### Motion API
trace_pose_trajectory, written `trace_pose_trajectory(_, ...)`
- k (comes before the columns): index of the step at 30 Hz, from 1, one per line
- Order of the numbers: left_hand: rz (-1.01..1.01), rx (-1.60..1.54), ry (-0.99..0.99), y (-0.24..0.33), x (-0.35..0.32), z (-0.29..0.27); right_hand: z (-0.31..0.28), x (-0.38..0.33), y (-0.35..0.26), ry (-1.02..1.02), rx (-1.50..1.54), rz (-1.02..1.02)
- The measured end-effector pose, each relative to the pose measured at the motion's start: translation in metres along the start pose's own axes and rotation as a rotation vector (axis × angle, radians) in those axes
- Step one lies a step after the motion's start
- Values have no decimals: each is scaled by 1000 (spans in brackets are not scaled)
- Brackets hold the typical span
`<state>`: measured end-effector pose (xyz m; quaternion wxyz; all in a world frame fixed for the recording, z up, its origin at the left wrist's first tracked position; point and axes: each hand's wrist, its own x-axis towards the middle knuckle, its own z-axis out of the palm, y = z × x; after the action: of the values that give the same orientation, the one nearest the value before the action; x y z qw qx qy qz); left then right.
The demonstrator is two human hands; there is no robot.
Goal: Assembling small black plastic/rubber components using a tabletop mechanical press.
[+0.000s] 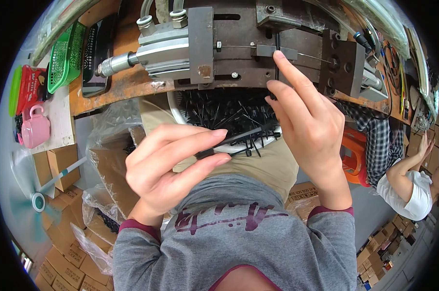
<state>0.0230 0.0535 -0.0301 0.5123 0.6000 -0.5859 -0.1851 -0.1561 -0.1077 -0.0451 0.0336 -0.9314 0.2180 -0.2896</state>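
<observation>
My left hand (168, 162) pinches a thin black rod-like part (248, 132) with a thicker dark end between thumb and fingers. It slants over a white basin (178, 107) heaped with similar black parts (214, 109) in front of my lap. My right hand (309, 114) reaches up to the metal clamping fixture (229, 63). Its index fingertip touches a small grey block (265, 50) where another thin black rod (277, 41) crosses the fixture. The other fingers close around the rod's dark near end, partly hidden.
A pneumatic cylinder (163, 53) with hoses sits on the fixture's left. Green basket (66, 60), pink cup (35, 127) and a fan (37, 201) are at left. Cables (396, 68) lie at right, near an orange stool (354, 157) and another person (406, 186). Cardboard boxes (64, 262) cover the floor.
</observation>
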Motion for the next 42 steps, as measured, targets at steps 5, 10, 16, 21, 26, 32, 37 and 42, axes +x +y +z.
trace_pose_trajectory(5, -108, -243, 151, 12, 12, 8, -8, 8, -5, -81, -12, 68)
trace_pose_trajectory(10, 51, 110, 23, 13, 24, 11, -11, 10, -6, -96, -21, 89)
trace_pose_trajectory(16, 264, 291, 97, -8, 41, 50, -21, 11, 1, -49, 228, 124)
trace_pose_trajectory(21, 324, 593, 40, -14, 54, 69, -43, 1, 10, 50, 384, 233)
trace_pose_trajectory(26, 305, 675, -12, -7, 64, 70, -47, -33, 2, -110, 618, 203)
trace_pose_trajectory(32, 281, 672, -50, -4, 65, 66, 0, -73, -1, -333, 566, 138)
trace_pose_trajectory(37, 428, 502, 4, -19, 38, 57, 32, -110, 19, -248, 307, 213)
trace_pose_trajectory(42, 397, 403, -404, -82, -50, 100, 50, -156, 30, -235, 264, 317)
